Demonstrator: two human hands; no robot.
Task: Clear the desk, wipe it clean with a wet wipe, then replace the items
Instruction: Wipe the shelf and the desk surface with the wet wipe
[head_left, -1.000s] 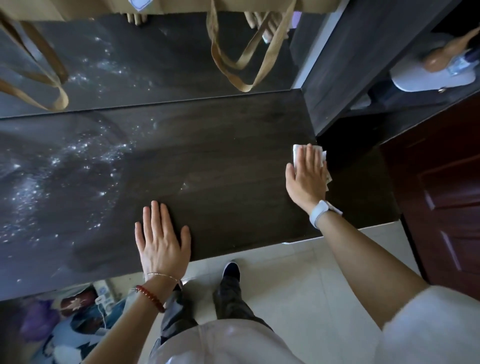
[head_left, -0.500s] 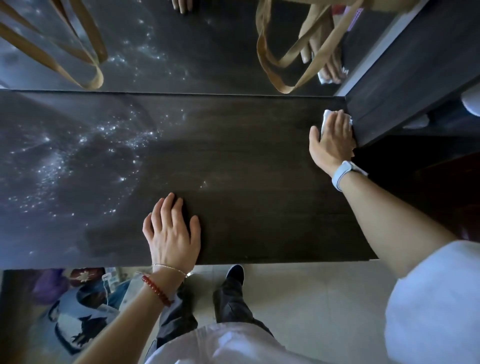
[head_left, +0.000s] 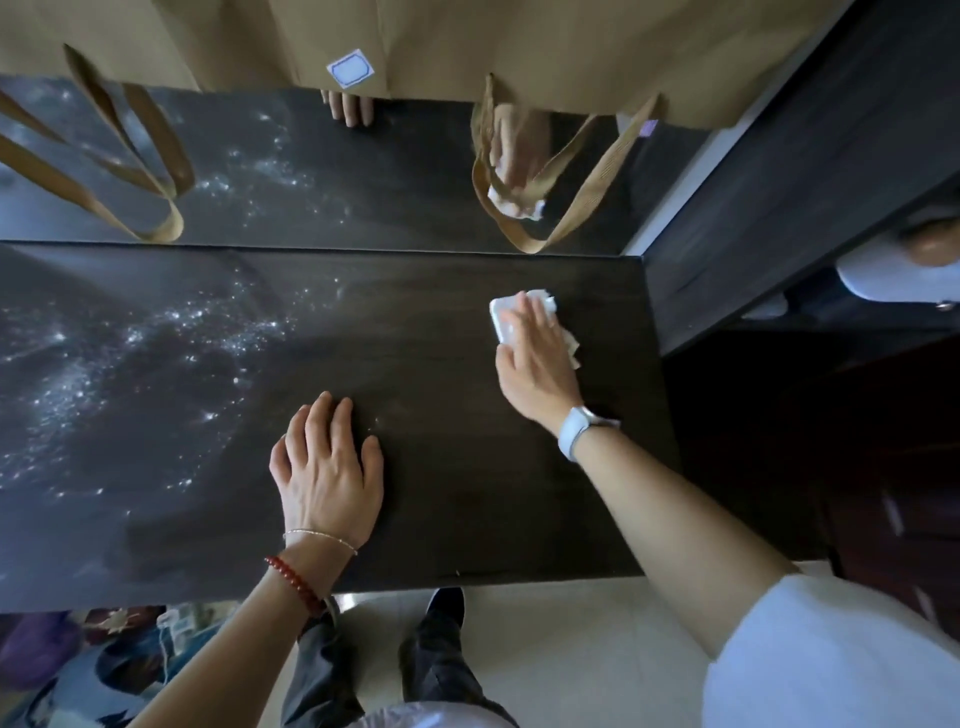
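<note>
The white wet wipe (head_left: 524, 322) lies crumpled on the dark wooden bench (head_left: 467, 493), toward its right end, near the mirror at the back edge. The right hand (head_left: 535, 364) presses it flat, fingers (head_left: 537, 317) straight and together on top, arm reaching forward from the lower right with a pale watch (head_left: 574, 431) at the wrist. The left hand (head_left: 327, 467) rests palm-down near the front edge, fingers relaxed and slightly bent, holding nothing. Tan bag straps (head_left: 530, 218) hang against the mirror.
</note>
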